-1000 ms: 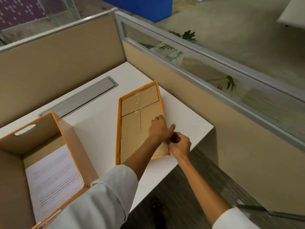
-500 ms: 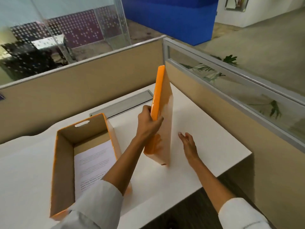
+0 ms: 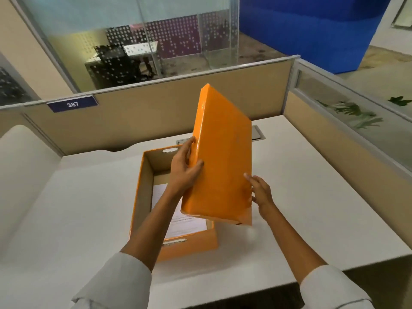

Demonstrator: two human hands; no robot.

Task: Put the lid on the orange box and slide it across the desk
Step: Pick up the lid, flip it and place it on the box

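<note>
The orange lid [image 3: 221,157] is in the air, tilted with its orange top facing me, above the right part of the open orange box [image 3: 142,190]. My left hand [image 3: 185,168] grips the lid's left edge. My right hand [image 3: 259,191] touches its lower right edge with fingers spread. The box stands on the white desk [image 3: 312,197] with a printed sheet of paper [image 3: 187,221] lying inside; the lid and my left arm hide part of its inside.
Beige partition walls [image 3: 156,112] close the desk at the back and right, with a label reading 387 [image 3: 72,104]. A grey cable hatch [image 3: 257,133] sits behind the lid. The desk's front edge runs near my right sleeve.
The lid was lying upside down on the desk, was stood on its edge, and is now lifted off and turned orange side up over the box. My right hand has come onto it.
</note>
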